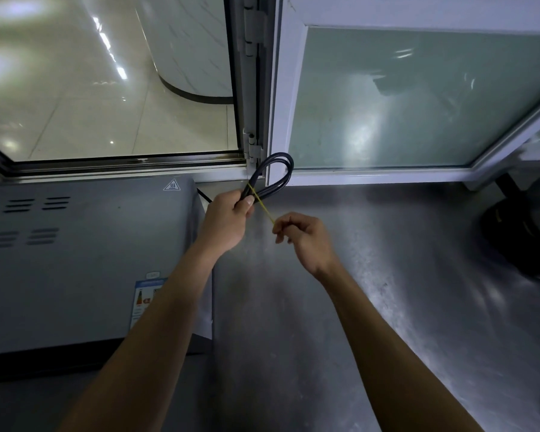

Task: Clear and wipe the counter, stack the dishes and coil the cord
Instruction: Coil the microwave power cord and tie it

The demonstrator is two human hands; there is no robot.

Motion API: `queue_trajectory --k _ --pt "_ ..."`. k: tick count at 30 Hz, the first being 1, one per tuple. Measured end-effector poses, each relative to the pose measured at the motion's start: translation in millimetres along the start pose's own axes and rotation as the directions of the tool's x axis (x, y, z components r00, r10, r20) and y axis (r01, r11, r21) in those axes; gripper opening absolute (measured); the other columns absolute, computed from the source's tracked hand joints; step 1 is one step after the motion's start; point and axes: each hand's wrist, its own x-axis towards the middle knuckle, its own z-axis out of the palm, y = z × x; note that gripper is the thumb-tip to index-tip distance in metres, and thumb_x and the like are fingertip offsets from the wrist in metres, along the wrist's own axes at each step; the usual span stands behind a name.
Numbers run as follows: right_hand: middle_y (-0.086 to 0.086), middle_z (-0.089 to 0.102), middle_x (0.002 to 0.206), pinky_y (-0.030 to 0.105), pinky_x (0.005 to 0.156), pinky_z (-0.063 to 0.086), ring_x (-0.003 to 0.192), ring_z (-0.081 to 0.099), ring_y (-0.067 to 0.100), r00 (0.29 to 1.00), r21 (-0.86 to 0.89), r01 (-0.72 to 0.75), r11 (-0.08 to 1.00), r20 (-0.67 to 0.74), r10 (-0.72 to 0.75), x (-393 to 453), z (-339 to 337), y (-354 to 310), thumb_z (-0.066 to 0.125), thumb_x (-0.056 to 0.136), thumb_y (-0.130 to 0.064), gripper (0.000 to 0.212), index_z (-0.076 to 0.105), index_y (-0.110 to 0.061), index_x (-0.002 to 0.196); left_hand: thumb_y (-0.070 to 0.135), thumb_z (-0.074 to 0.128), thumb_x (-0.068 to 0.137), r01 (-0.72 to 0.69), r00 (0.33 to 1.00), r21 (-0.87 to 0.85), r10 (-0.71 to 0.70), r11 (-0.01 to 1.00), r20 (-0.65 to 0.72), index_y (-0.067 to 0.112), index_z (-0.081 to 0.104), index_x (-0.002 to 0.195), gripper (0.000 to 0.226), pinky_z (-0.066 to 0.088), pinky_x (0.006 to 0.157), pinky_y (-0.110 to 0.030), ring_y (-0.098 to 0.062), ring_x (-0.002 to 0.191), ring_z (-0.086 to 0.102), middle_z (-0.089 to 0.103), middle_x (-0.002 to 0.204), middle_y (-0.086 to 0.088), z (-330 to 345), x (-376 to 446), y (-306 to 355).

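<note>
Nearest the camera, two bare forearms reach out over the dull grey steel bench point(387, 260), which carries nothing in its middle stretch. The right hand point(303, 241) sits a little closer, fingers curled in, pinching the free end of a thin yellow rubber band point(264, 210) and drawing it taut toward the body, likely to keep tension for another wrap. Just beyond, the left hand point(228, 219) is clamped round the gathered black power cord point(275, 173), thumb pressed on top where the band crosses, so the loops cannot spring apart while they are tied. The cord's coiled end arches up past the fist, held clear of the bench and in front of the window frame. A short run of cord slips behind the left hand toward the grey metal oven with vent slots and a hot-surface warning sticker point(85, 260), standing at the left on the bench. At the right edge a dark round appliance point(524, 238) shows only in part; I cannot tell what it is. Farthest off, a white-framed frosted glass window point(418, 98) stands ajar, glossy pale floor tiles point(75, 73) visible beyond. Coiling looks nearly finished; binding remains.
</note>
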Motion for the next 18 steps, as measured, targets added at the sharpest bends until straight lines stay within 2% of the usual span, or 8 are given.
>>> queue_trajectory --k 2,5,8,11,13,15,17,18 --pt "-0.003 0.067 0.070 0.016 0.064 0.045 0.067 0.062 0.010 0.999 -0.125 0.013 0.992 0.049 -0.006 -6.2 -0.2 -0.6 0.049 0.084 0.004 0.027 0.071 -0.010 0.078 0.022 0.048 0.103 0.004 1.000 0.006 -0.004 1.000 0.004 0.005 0.062 0.080 0.032 0.049 0.070 -0.045 -0.035 0.077 0.062 0.068 0.081 -0.018 0.1 -0.2 0.1" --pt "-0.004 0.069 0.074 0.013 0.064 0.045 0.071 0.064 0.007 0.989 -0.253 0.042 0.967 0.147 -0.004 -14.0 -0.8 -2.8 0.053 0.084 -0.004 0.023 0.072 -0.016 0.079 0.022 0.047 0.104 -0.004 1.000 0.040 0.003 0.999 0.029 0.004 0.060 0.080 0.033 0.041 0.064 -0.034 -0.027 0.068 0.056 0.068 0.083 -0.019 0.6 -1.7 0.7" --pt "-0.006 0.068 0.077 0.021 0.072 0.047 0.078 0.065 0.010 0.976 -0.279 0.084 0.957 0.217 -0.023 -18.6 2.6 -8.7 0.053 0.082 -0.007 0.023 0.072 -0.018 0.077 0.022 0.046 0.104 -0.014 0.999 0.074 0.010 0.997 0.049 0.001 0.061 0.083 0.033 0.044 0.066 -0.036 -0.034 0.076 0.061 0.068 0.084 -0.020 1.8 -2.8 1.5" --pt "-0.002 0.071 0.080 0.024 0.080 0.049 0.085 0.066 0.016 0.976 -0.051 0.093 0.994 0.202 -0.081 -18.8 6.8 -18.8 0.048 0.077 -0.007 0.026 0.072 -0.016 0.077 0.021 0.046 0.104 -0.015 0.998 0.084 0.010 0.996 0.056 0.004 0.062 0.084 0.031 0.046 0.067 -0.038 -0.028 0.073 0.061 0.068 0.080 -0.015 1.9 -1.8 0.9" --pt "0.008 0.072 0.085 0.021 0.084 0.048 0.091 0.067 0.020 0.979 0.098 0.090 0.991 0.173 -0.106 -16.5 9.7 -23.1 0.046 0.076 -0.002 0.027 0.073 -0.008 0.080 0.015 0.050 0.102 -0.034 0.997 0.105 0.026 0.994 0.070 0.008 0.060 0.081 0.024 0.040 0.061 -0.031 -0.015 0.063 0.054 0.063 0.073 -0.006 1.6 -3.8 0.1" --pt "0.016 0.072 0.093 0.026 0.091 0.047 0.099 0.066 0.026 0.979 0.191 0.109 0.976 0.148 -0.139 -16.1 13.9 -24.3 0.046 0.075 0.002 0.026 0.071 0.002 0.083 0.004 0.057 0.093 -0.088 0.992 0.172 0.071 0.981 0.104 0.008 0.057 0.079 0.014 0.034 0.054 -0.018 -0.004 0.058 0.048 0.056 0.066 0.004 1.1 -7.3 0.7" --pt "0.022 0.072 0.099 0.031 0.096 0.047 0.103 0.066 0.028 0.980 0.288 0.122 0.950 0.119 -0.162 -18.0 17.1 -24.7 0.046 0.076 0.011 0.026 0.069 0.007 0.085 0.003 0.058 0.091 -0.116 0.988 0.221 0.089 0.969 0.126 0.010 0.055 0.076 0.017 0.029 0.051 -0.016 -0.007 0.061 0.049 0.054 0.065 0.006 2.1 -9.7 1.6" --pt "0.021 0.073 0.099 0.030 0.096 0.048 0.103 0.067 0.026 0.982 0.342 0.117 0.932 0.100 -0.160 -19.2 17.1 -24.9 0.045 0.077 0.016 0.028 0.070 0.006 0.085 0.006 0.056 0.094 -0.120 0.988 0.232 0.092 0.965 0.128 0.014 0.054 0.075 0.021 0.028 0.051 -0.017 -0.011 0.064 0.050 0.054 0.067 0.006 3.1 -9.5 1.7"
